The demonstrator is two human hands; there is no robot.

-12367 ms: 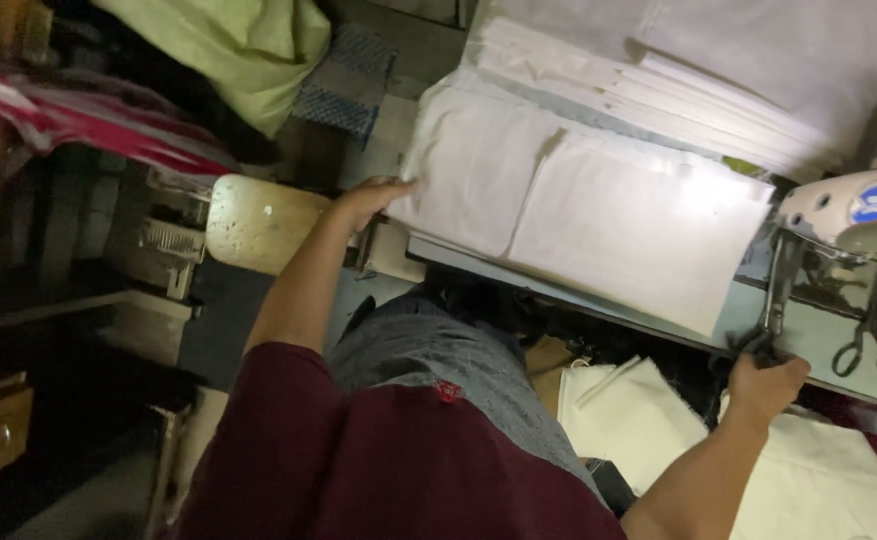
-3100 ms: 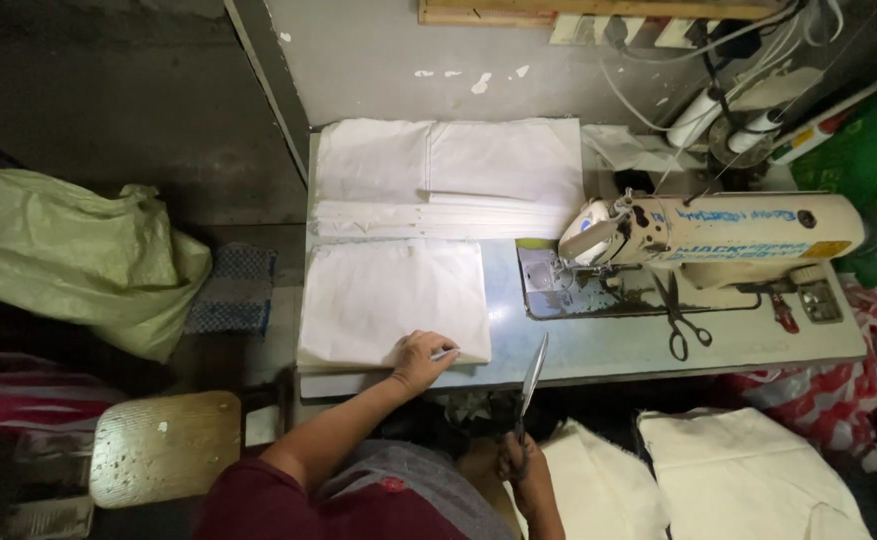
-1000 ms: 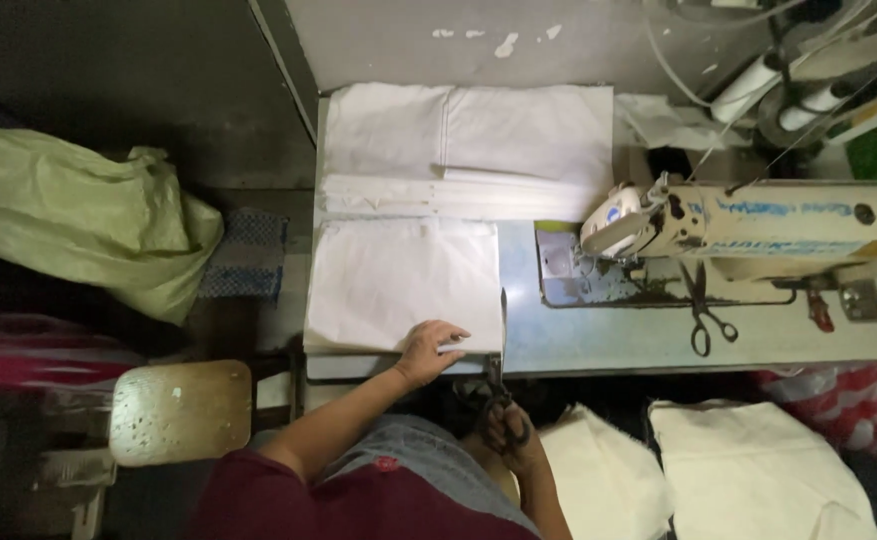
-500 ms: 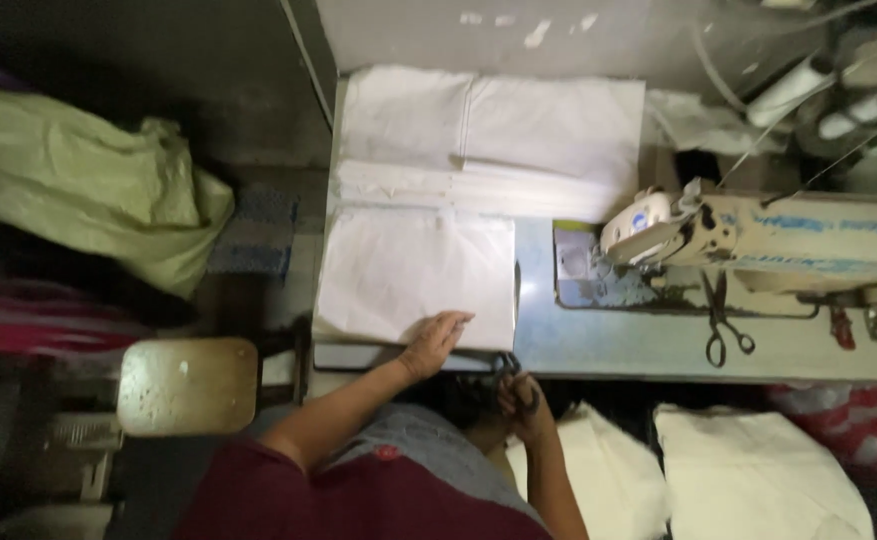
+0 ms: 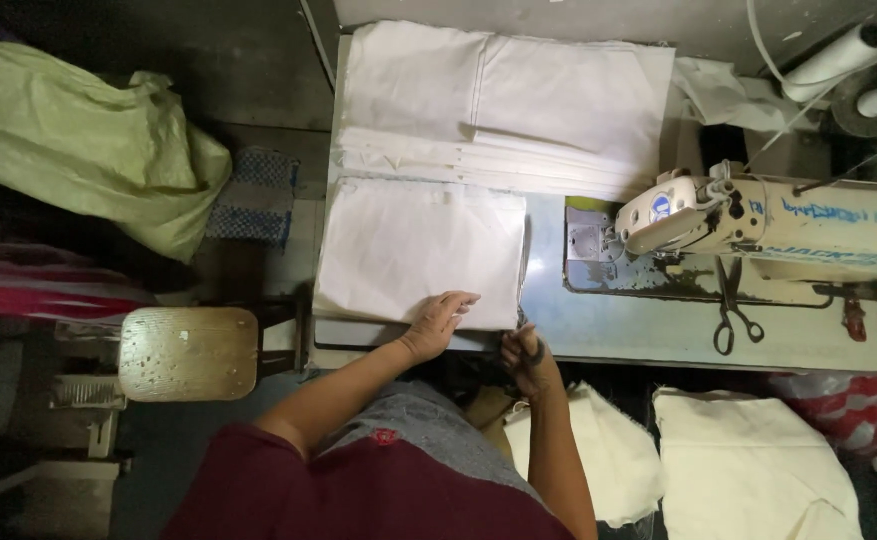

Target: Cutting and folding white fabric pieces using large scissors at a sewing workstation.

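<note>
A stack of white cloth pieces (image 5: 418, 245) lies on the left part of the sewing table (image 5: 618, 335). My left hand (image 5: 438, 320) rests flat on its near edge, fingers spread. Just to the right, at the table's front edge, my right hand (image 5: 526, 358) is closed around the dark handles of a pair of scissors (image 5: 524, 330). The blades sit at the cloth's near right corner and are mostly hidden. More white cloth (image 5: 503, 100) is piled behind the stack.
A cream sewing machine (image 5: 768, 225) stands at the right, with a second pair of scissors (image 5: 733, 310) lying before it. Also in view are a wooden stool (image 5: 188, 352) at left, a green sack (image 5: 88, 140), white cloth piles (image 5: 753, 460) on the floor and thread cones (image 5: 838, 60).
My right hand has risen with the scissors from below the table to the cloth's near right corner. My left hand stays on the stack.
</note>
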